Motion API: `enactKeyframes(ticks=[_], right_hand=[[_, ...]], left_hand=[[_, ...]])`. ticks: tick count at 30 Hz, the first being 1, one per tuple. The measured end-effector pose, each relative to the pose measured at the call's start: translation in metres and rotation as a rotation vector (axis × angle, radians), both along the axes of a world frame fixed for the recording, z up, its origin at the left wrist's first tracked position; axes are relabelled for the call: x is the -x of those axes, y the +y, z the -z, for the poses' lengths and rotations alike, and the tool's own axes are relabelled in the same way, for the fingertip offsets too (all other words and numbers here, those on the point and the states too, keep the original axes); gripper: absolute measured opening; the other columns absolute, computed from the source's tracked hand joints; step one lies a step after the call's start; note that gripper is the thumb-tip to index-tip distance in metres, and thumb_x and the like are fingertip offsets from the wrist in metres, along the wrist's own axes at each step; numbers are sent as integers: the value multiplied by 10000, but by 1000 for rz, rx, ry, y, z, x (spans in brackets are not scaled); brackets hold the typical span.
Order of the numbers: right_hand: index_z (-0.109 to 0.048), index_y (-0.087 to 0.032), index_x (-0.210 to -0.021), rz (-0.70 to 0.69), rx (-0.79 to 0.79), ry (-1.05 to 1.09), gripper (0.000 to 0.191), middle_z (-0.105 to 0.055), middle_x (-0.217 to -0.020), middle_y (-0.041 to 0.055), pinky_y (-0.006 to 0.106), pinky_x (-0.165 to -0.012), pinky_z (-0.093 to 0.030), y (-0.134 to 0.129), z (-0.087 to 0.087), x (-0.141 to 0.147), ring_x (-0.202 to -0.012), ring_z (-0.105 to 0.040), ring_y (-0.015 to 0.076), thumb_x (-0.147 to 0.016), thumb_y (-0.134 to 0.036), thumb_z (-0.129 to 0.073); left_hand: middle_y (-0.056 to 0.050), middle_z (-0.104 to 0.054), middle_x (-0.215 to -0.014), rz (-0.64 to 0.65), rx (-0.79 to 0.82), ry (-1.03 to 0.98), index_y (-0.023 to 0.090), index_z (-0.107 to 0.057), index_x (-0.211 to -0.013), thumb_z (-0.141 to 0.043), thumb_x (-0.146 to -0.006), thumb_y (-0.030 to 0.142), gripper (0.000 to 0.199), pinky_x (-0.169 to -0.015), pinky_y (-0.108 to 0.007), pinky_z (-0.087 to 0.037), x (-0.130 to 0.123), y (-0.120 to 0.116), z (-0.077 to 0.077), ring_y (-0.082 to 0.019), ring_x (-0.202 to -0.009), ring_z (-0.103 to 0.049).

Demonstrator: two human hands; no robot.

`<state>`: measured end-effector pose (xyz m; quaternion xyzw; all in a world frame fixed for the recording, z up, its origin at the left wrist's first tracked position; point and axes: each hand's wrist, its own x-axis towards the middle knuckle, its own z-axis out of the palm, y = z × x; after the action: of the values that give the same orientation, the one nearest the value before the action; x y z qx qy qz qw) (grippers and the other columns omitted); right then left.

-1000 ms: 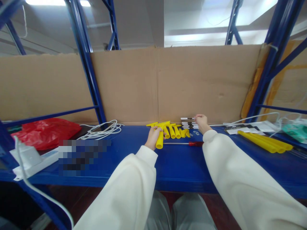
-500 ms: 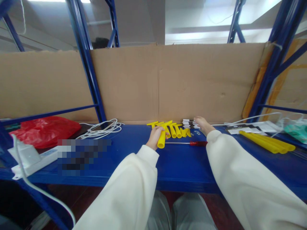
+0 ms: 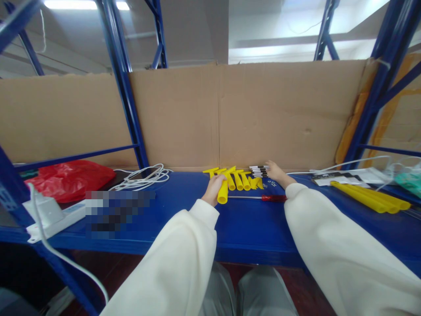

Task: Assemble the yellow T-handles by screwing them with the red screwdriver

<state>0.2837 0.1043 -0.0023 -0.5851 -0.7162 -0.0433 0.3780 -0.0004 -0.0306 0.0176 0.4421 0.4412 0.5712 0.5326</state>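
Note:
My left hand [image 3: 213,191] is closed around a yellow plastic tube-shaped handle [image 3: 222,194], its hollow round end facing me. My right hand [image 3: 275,172] reaches to the right end of a small stack of black-and-white sticks [image 3: 258,171] by the cardboard; its fingers look slightly apart, and whether they touch the stack is unclear. Between my hands several yellow T-shaped handles [image 3: 238,181] lie in a row, with small yellow pieces [image 3: 255,183] beside them. A screwdriver with a red handle [image 3: 273,198] lies in front of the row, its shaft pointing left.
Yellow tubes [image 3: 370,198] lie on the blue shelf [image 3: 250,235] at right, near flat packets [image 3: 342,177]. On the left are a coiled white cable [image 3: 149,177], a red plastic bag [image 3: 70,181] and a white power strip [image 3: 49,226]. A cardboard panel [image 3: 279,114] stands behind.
The whole view has shifted slightly to the right. My left hand still grips the yellow handle, and my right hand stays by the black-and-white sticks with its fingers slightly shifted.

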Motion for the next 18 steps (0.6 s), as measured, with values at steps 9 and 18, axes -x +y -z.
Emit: enactKeyframes(ticks=[9, 18], right_hand=[[-699, -145, -1190, -3, 18, 81, 397, -708, -1210, 161, 412, -984, -510, -38, -16, 22, -1109, -664, 265, -842, -176, -511], [-776, -283, -971, 115, 200, -174, 266, -778, -1033, 42, 402, -937, -472, -119, -19, 52, -1072, -677, 269, -884, -295, -525]], left_hand=[[28, -583, -526, -9, 40, -6, 143, -618, -877, -601, -739, 80, 153, -497, -226, -458, 2, -3, -6, -100, -414, -515], [14, -541, -443, -8, 73, -84, 129, -584, -950, -504, -754, 148, 213, -385, -240, -346, 8, 5, 2, -132, -333, -445]])
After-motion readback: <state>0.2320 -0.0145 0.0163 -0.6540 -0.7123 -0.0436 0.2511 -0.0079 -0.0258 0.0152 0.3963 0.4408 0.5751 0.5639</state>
